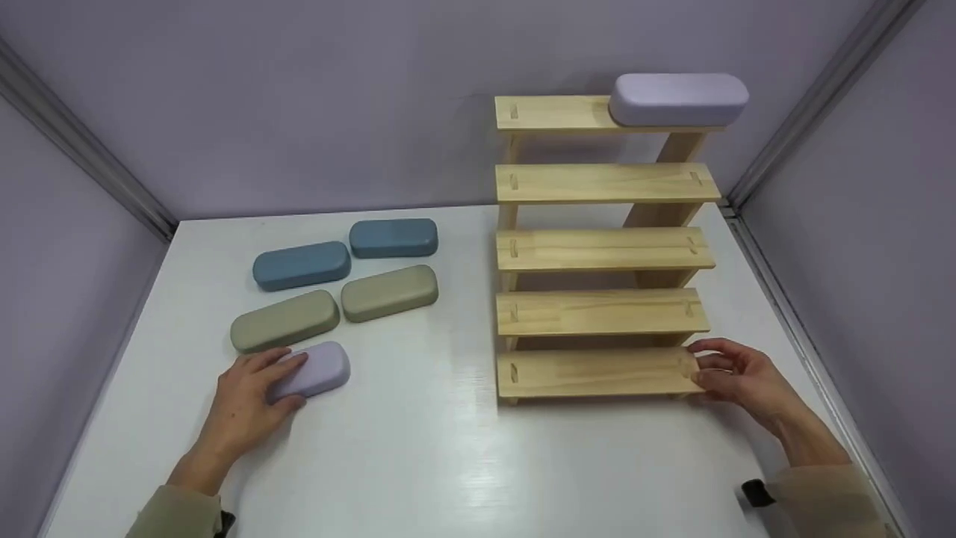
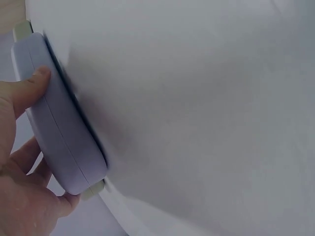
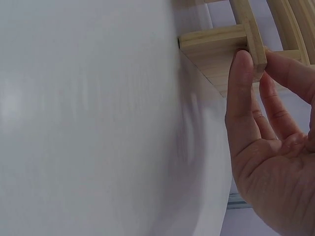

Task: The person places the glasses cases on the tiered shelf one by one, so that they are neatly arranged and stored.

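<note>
My left hand (image 1: 243, 403) grips a lavender glasses case (image 1: 320, 368) lying at the front of a group of cases on the left of the table. In the left wrist view the thumb presses one long side of the lavender case (image 2: 61, 128), across from the fingers, and a seam runs along it. At the right, my right hand (image 1: 747, 381) pinches the right end of the lowest board on a stepped wooden rack (image 1: 597, 373). The right wrist view has the thumb below that board's corner (image 3: 256, 46) and the index finger over it.
Two green cases (image 1: 284, 321) lie just behind the lavender one, with two blue cases (image 1: 302, 266) farther back. Another lavender case (image 1: 680, 99) rests on the rack's top board, toward its right end. Purple-grey walls (image 1: 336, 104) enclose the white table (image 1: 418, 463).
</note>
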The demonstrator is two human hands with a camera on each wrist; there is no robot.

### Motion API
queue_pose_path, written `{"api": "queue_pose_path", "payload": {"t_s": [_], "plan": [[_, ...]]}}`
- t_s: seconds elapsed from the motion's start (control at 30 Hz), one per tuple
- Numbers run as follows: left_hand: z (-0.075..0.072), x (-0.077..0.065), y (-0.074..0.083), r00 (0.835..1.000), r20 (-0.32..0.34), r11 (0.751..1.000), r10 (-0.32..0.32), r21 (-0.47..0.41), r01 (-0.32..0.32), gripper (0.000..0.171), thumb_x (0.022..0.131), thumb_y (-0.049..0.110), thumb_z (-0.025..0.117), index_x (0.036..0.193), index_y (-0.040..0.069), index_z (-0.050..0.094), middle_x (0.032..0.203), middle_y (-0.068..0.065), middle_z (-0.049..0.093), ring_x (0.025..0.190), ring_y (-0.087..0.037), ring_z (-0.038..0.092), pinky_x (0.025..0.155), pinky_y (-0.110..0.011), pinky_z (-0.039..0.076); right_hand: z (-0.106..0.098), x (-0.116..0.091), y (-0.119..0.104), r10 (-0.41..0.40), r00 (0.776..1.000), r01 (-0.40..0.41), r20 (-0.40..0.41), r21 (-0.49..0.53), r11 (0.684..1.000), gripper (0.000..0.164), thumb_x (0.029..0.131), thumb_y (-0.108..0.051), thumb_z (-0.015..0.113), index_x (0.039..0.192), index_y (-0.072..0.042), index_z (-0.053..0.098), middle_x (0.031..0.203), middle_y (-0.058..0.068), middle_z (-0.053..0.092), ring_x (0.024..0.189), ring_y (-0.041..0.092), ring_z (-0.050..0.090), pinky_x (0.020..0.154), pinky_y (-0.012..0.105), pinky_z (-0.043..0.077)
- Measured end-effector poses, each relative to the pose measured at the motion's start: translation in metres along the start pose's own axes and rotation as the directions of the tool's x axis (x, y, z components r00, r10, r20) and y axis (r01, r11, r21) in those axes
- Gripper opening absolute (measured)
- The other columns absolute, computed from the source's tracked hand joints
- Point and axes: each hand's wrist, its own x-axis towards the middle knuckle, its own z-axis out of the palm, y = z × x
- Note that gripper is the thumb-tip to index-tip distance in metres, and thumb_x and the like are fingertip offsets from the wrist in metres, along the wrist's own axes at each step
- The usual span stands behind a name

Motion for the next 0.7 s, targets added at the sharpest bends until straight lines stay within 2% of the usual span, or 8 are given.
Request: {"api": "queue_pose_path", "payload": {"t_s": [0.3,0.5,0.7], "plan": [[-0.002,0.003,0.008,1.0,-0.025,1.0,0.004,-0.031,-0.004,0.058,0.088,0.01,0.094,0.144,0.01,0.077,0.148,-0.023,0.071,0.141,-0.05,0.062,0.114,-0.072,0.045,0.001,0.0,-0.002,0.018,0.999,-0.02,-0.03,-0.069,0.997,0.038,0.105,-0.001,0.073,0.141,-0.009,0.067,0.109,-0.008,0.081,0.095,0.008,0.078,0.083,0.033,0.07],[-0.006,0.007,0.016,1.0,-0.016,1.0,0.011,-0.026,-0.011,0.057,0.09,0.013,0.093,0.144,0.011,0.077,0.145,-0.02,0.072,0.139,-0.048,0.062,0.118,-0.074,0.045,0.001,0.001,-0.001,0.018,0.999,-0.02,-0.03,-0.042,0.999,0.039,0.104,0.0,0.075,0.141,-0.01,0.068,0.109,-0.007,0.081,0.095,0.008,0.078,0.085,0.035,0.071],[-0.013,0.017,0.028,0.996,-0.026,0.997,0.082,-0.007,-0.082,0.057,0.088,0.013,0.095,0.143,0.014,0.079,0.143,-0.018,0.075,0.131,-0.043,0.065,0.112,-0.067,0.052,0.0,0.0,0.001,0.01,1.0,-0.011,-0.028,-0.026,1.0,0.039,0.103,0.002,0.074,0.14,-0.01,0.069,0.108,-0.006,0.081,0.094,0.008,0.078,0.084,0.035,0.071]]}}
